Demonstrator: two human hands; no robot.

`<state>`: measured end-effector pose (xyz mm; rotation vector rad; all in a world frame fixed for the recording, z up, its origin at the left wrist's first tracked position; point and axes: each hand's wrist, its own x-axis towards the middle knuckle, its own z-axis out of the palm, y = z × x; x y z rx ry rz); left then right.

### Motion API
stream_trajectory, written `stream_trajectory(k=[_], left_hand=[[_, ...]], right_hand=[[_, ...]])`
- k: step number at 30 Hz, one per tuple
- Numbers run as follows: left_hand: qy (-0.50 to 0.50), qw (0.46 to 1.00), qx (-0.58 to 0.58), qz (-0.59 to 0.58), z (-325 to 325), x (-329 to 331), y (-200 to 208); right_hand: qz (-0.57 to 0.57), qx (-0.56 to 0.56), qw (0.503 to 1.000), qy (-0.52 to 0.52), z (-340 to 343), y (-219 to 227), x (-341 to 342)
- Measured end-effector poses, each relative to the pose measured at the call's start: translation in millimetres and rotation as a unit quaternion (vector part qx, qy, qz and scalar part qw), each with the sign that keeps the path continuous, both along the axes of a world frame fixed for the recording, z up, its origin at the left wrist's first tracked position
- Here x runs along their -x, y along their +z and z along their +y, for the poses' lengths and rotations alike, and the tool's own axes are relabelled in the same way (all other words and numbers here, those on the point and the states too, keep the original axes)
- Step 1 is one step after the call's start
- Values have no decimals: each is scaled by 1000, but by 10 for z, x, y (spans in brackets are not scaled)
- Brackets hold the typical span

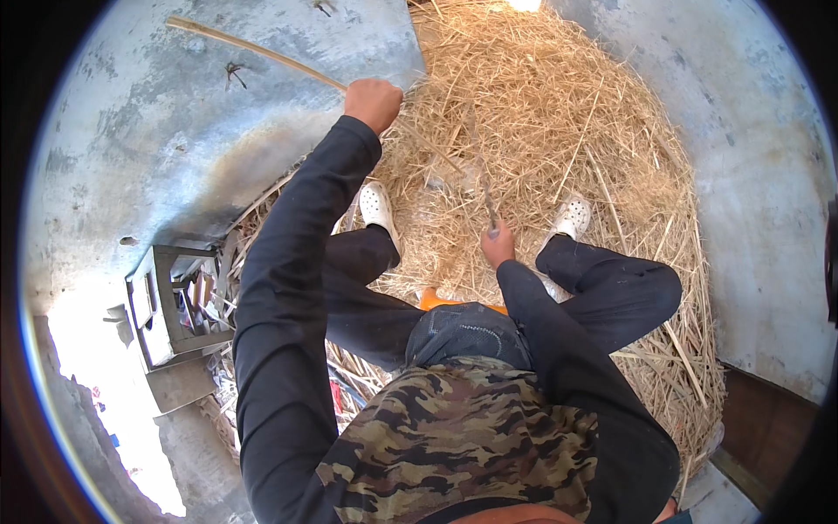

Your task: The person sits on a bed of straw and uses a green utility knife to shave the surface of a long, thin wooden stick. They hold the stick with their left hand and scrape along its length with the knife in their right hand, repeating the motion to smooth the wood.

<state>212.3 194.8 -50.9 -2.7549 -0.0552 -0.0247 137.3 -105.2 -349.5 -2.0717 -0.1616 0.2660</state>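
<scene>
My left hand point(374, 103) is raised at the upper left, its fingers wrapped round a long pale bamboo strip point(262, 54). The strip runs past the fist, slanting down to the right over the straw. Lower and nearer my body, between my knees, my right hand point(499, 245) is closed on the handle of a knife point(489, 203) with a long, narrow, dark blade. The blade points away from me, and its far end is hard to make out against the straw. The strip's lower end lies close to the blade; I cannot tell whether they touch.
A thick heap of straw and shavings point(559, 105) covers the floor ahead and around my white clogs point(377, 208). Something orange point(434, 299) shows under me. Weathered grey walls point(733, 157) rise on both sides. A wooden box frame point(175, 301) with scraps stands at left.
</scene>
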Motion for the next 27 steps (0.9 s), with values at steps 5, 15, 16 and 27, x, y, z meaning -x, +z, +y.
stream_trajectory(k=[5,15,16,27], left_hand=[[-17,999,-1,-39,-78,-47,-72],[-42,999,-2,-13,-68,171,-71],[-37,999,0,-21,-49,213,-82],[21,1000,18,-13,169,379,-160]], right_hand=[[36,179,979,88,-180,-576,109],[178,42,983,9,28,-131,150],[281,89,955,31,-17,-130,114],[39,-38,999,-5,203,299,-29]])
